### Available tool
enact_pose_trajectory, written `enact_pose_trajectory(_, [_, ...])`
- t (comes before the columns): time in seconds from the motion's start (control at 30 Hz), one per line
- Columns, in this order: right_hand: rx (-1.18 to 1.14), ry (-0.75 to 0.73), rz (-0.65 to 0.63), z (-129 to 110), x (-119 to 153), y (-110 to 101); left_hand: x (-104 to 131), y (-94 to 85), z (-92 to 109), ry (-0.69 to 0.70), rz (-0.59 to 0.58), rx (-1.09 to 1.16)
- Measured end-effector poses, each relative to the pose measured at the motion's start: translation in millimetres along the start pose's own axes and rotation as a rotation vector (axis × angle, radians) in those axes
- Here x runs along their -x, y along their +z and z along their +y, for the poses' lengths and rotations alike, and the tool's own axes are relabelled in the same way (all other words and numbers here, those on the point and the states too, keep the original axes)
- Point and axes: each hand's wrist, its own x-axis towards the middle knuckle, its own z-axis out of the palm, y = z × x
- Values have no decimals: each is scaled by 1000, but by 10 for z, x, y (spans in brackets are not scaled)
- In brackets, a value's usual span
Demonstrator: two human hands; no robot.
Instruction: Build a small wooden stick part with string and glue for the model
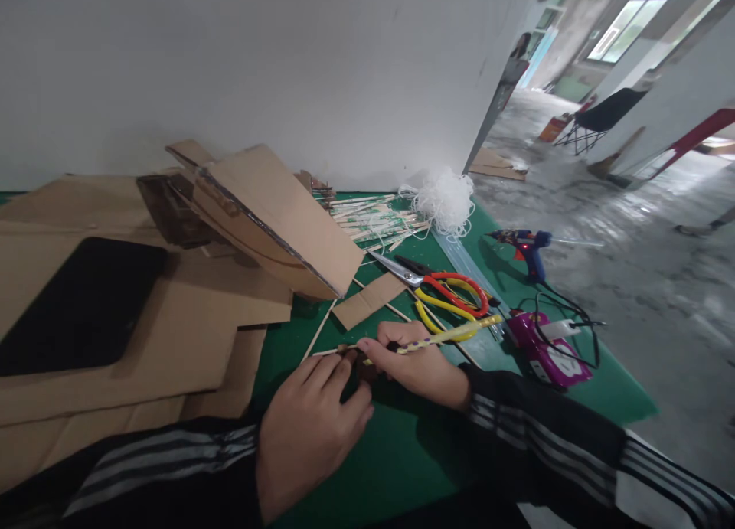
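My right hand [422, 364] is closed round a yellow patterned pencil [451, 334], whose back end points to the right. Close beside it, my left hand [315, 426] has its fingers bent and pressed down on a thin wooden stick [326, 353]. Between both hands lies a small dark brown piece [366, 370], partly covered by fingers; its kind cannot be made out. Just beyond the hands are a cardboard strip [370, 299], red-handled scissors [459, 290] and yellow-handled pliers [442, 307]. The pencil overlaps the yellow handles in view.
Folded cardboard [281, 215] and flat sheets with a black panel [86, 307] cover the left. Behind lie several sticks [376, 217] and a white string bundle [445, 201]. A blue glue gun [531, 249], clear glue sticks [465, 265] and a purple box with a cable [545, 349] are at right.
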Motion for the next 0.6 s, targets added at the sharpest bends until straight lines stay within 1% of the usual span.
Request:
enact_pose_trajectory(0.27, [-17, 35, 25, 8, -19, 14, 4, -6, 7, 5, 11, -22])
enact_pose_trajectory(0.37, [-1, 24, 13, 7, -9, 14, 6, -5, 6, 2, 6, -21])
enact_pose_trajectory(0.53, [19, 23, 51, 6, -5, 10, 10, 2, 8, -1, 7, -29])
enact_pose_trajectory(0.6, [10, 19, 45, 7, -5, 9, 13, 5, 10, 3, 6, -29])
